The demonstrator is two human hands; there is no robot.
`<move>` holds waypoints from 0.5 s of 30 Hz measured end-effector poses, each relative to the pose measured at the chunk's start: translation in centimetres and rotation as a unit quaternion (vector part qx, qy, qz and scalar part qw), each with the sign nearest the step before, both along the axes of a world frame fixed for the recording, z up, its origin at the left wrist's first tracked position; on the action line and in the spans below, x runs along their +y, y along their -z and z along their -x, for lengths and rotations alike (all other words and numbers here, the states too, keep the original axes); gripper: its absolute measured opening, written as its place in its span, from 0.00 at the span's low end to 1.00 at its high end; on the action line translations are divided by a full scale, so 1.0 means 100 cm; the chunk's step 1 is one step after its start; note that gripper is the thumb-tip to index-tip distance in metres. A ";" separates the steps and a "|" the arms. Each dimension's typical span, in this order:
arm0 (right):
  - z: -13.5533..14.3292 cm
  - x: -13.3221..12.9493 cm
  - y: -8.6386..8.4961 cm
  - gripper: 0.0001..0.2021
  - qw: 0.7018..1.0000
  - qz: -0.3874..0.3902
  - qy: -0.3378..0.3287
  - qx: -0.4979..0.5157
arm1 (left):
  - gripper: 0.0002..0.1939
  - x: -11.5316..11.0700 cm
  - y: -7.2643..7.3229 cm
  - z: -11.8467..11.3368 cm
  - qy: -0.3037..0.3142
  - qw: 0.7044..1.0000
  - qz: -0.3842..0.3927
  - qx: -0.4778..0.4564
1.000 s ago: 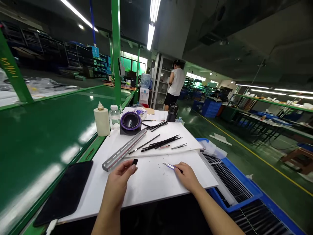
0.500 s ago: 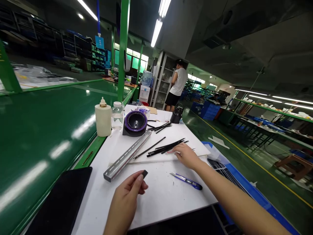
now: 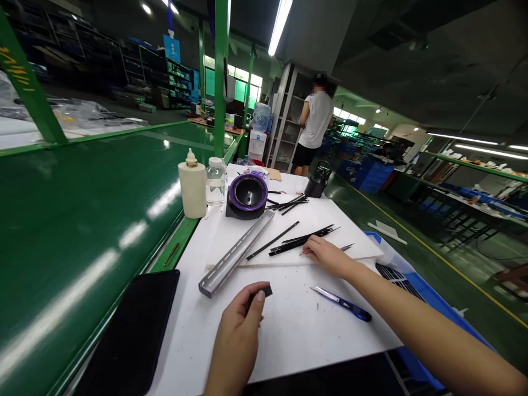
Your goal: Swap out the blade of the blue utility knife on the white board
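Nr front edge of surface [image 3: 289, 341], my L grip [image 3: 239, 327] pinched on small dark pc [image 3: 268, 290], not set down yet. R grip [image 3: 325, 254] curled at pinkish bit [image 3: 306, 252], hold unclear. Blk strips [image 3: 293, 243] loose mid-surface; knife [image 3: 344, 303] idle nr front R corner.

Factory workshop; green conveyor [image 3: 91, 203], blue crates [image 3: 374, 175]

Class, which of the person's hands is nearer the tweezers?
Right. The right hand is close beside the tweezers, partly hiding them; the left hand is farther away, to their left and nearer the person's body.
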State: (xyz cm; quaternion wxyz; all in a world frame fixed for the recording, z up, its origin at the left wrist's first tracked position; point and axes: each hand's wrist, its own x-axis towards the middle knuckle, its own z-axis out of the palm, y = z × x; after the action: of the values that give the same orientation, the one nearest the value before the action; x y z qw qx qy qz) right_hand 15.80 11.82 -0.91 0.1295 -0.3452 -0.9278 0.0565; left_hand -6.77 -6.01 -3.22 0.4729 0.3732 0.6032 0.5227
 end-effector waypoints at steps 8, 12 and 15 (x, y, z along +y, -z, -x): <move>0.034 -0.053 -0.012 0.08 0.994 0.012 -0.078 0.070 | 0.22 0.005 0.002 -0.008 -0.002 1.000 0.007 0.026; 0.041 -0.075 -0.018 0.08 0.989 0.033 -0.103 0.097 | 0.23 0.005 0.001 -0.014 0.004 1.000 0.013 0.026; 0.041 -0.084 -0.021 0.08 0.987 0.045 -0.105 0.113 | 0.23 0.006 0.001 -0.017 0.006 1.000 0.012 0.025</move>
State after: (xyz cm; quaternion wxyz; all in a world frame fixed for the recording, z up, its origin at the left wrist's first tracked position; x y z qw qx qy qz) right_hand 11.73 3.40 1.22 0.2108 -0.2426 -0.9350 0.1500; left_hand -5.09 -5.40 -3.32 0.4656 0.3840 0.6187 0.5029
